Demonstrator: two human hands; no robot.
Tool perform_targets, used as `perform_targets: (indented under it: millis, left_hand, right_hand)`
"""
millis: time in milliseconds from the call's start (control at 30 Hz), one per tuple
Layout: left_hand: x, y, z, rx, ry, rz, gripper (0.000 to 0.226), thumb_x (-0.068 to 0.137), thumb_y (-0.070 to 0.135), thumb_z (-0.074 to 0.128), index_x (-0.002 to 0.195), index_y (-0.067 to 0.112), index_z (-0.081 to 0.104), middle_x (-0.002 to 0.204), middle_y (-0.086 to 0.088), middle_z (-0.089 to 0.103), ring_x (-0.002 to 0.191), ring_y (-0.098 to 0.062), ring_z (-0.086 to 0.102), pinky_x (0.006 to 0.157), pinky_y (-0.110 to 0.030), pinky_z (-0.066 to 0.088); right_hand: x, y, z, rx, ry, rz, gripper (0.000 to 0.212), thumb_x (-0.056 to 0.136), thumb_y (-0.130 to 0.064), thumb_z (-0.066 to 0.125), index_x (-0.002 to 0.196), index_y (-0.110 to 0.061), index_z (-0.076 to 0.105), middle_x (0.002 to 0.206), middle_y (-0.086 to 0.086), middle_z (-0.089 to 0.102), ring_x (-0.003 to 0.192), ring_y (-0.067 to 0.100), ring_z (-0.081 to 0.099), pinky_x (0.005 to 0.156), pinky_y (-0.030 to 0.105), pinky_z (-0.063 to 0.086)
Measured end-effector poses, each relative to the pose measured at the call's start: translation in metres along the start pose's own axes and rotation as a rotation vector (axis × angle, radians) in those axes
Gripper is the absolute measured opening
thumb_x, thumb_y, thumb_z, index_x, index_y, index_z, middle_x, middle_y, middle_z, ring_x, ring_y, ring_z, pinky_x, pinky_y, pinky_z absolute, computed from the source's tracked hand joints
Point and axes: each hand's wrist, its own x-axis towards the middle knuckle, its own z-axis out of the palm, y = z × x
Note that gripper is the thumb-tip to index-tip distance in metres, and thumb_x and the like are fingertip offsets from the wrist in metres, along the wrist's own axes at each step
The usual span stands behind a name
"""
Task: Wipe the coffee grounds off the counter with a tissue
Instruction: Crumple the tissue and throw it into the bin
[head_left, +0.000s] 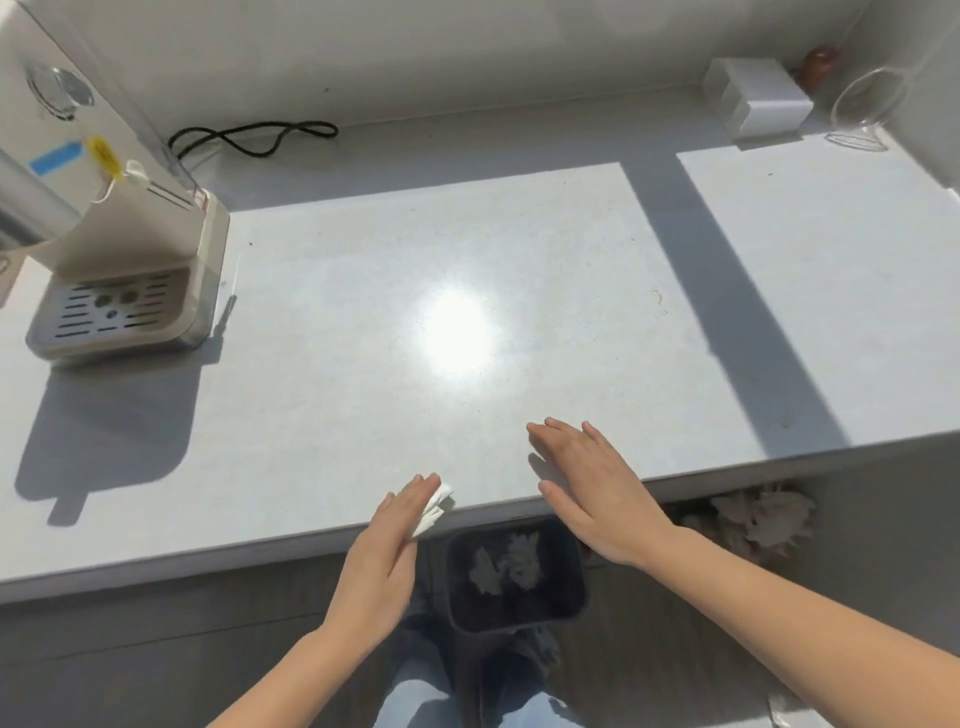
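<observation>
Counter (415, 249); machine (140, 244), blue label (54, 160), yellow label (103, 155), illegible

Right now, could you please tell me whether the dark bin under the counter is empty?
Not empty: the dark square plastic bin holds pale crumpled tissue wads on its bottom.

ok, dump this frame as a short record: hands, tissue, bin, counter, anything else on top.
counter: white, few dark specks, sun glare mid-surface
left hand: fingers straight, on the tissue at the front edge
right hand: flat, fingers straight, empty, over the front edge
bin: dark, below the edge between the hands, crumpled tissues inside
coffee machine: far left
back edge: black cable, white box, glass
</observation>
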Motion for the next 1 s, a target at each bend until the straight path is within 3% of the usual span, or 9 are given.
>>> perform_targets:
  millis: [133, 200, 267, 333, 467, 533, 633, 833, 1000]
  left_hand:
    - [-0.009, 0.051, 0.003, -0.576, -0.137, -0.280, 0.056, 0.086, -0.012, 0.040, 0.109, 0.029, 0.071, 0.112, 0.013, 0.071, 0.107, 0.007, 0.060, 0.087, -0.004, 0.043]
    - [-0.011, 0.062, 0.004, -0.715, -0.205, -0.387, 0.041, 0.075, -0.007, 0.047, 0.094, 0.017, 0.074, 0.100, -0.002, 0.075, 0.097, -0.010, 0.067, 0.086, -0.017, 0.050]
    - [-0.013, 0.061, 0.005, -0.854, -0.223, -0.541, 0.037, 0.064, -0.004, 0.046, 0.096, 0.000, 0.065, 0.103, -0.022, 0.070, 0.098, -0.029, 0.066, 0.097, -0.037, 0.049]
    - [-0.013, 0.055, 0.008, -1.008, -0.212, -0.711, 0.037, 0.067, -0.008, 0.039, 0.099, -0.009, 0.059, 0.101, -0.029, 0.067, 0.097, -0.038, 0.065, 0.097, -0.043, 0.050]
    - [-0.010, 0.043, 0.020, -1.252, -0.112, -0.980, 0.015, 0.064, 0.007, 0.037, 0.070, 0.005, 0.050, 0.066, -0.015, 0.057, 0.056, -0.027, 0.057, 0.060, -0.033, 0.049]
    - [-0.008, 0.033, 0.029, -1.290, -0.080, -1.121, 0.015, 0.072, 0.019, 0.040, 0.063, 0.009, 0.046, 0.063, -0.011, 0.048, 0.055, -0.025, 0.049, 0.059, -0.033, 0.043]
    - [-0.006, 0.022, 0.045, -1.248, -0.141, -1.259, 0.046, 0.089, 0.041, 0.037, 0.077, 0.003, 0.058, 0.069, -0.017, 0.058, 0.060, -0.031, 0.057, 0.059, -0.036, 0.050]
    - [-0.013, 0.004, 0.097, -1.193, -0.195, -1.322, 0.054, 0.094, 0.048, 0.030, 0.070, 0.005, 0.053, 0.074, -0.016, 0.053, 0.063, -0.030, 0.052, 0.061, -0.033, 0.041]
    - [-0.019, -0.027, 0.132, -1.066, -0.325, -1.261, 0.048, 0.095, 0.044, 0.039, 0.068, 0.007, 0.053, 0.066, -0.011, 0.055, 0.059, -0.022, 0.052, 0.051, -0.029, 0.043]
  right_hand:
    - [-0.025, -0.030, 0.002, 0.254, -0.174, 0.080, 0.057, 0.091, -0.057, 0.041, 0.142, -0.051, 0.016, 0.143, -0.028, 0.038, 0.127, -0.015, 0.030, 0.105, 0.014, 0.025]
    - [-0.033, -0.048, 0.007, 0.366, -0.219, 0.106, 0.053, 0.088, -0.061, 0.045, 0.137, -0.056, 0.027, 0.137, -0.035, 0.042, 0.123, -0.019, 0.035, 0.101, 0.015, 0.032]
    - [-0.037, -0.065, 0.012, 0.498, -0.176, 0.152, 0.041, 0.090, -0.053, 0.051, 0.130, -0.051, 0.046, 0.126, -0.033, 0.053, 0.118, -0.010, 0.048, 0.100, 0.023, 0.042]
    - [-0.042, -0.079, 0.018, 0.543, -0.097, 0.180, 0.029, 0.092, -0.042, 0.053, 0.120, -0.043, 0.059, 0.114, -0.027, 0.062, 0.110, -0.003, 0.056, 0.095, 0.030, 0.047]
    - [-0.052, -0.100, 0.034, 0.441, -0.059, 0.185, 0.032, 0.088, -0.047, 0.052, 0.119, -0.045, 0.059, 0.117, -0.028, 0.056, 0.110, -0.005, 0.052, 0.094, 0.027, 0.046]
    - [-0.061, -0.107, 0.046, 0.382, -0.092, 0.165, 0.048, 0.080, -0.060, 0.054, 0.126, -0.048, 0.051, 0.127, -0.033, 0.045, 0.117, -0.010, 0.043, 0.098, 0.022, 0.042]
    - [-0.075, -0.109, 0.065, 0.291, -0.104, 0.119, 0.058, 0.073, -0.062, 0.060, 0.128, -0.044, 0.050, 0.131, -0.030, 0.040, 0.120, -0.010, 0.034, 0.102, 0.020, 0.034]
    - [-0.092, -0.081, 0.093, 0.211, -0.091, 0.101, 0.018, 0.080, -0.029, 0.067, 0.096, -0.023, 0.073, 0.111, -0.008, 0.061, 0.106, 0.011, 0.050, 0.093, 0.031, 0.042]
    - [-0.101, -0.043, 0.122, 0.265, -0.133, 0.292, 0.016, 0.085, -0.026, 0.066, 0.100, -0.027, 0.074, 0.090, -0.008, 0.068, 0.082, 0.007, 0.047, 0.076, 0.019, 0.036]
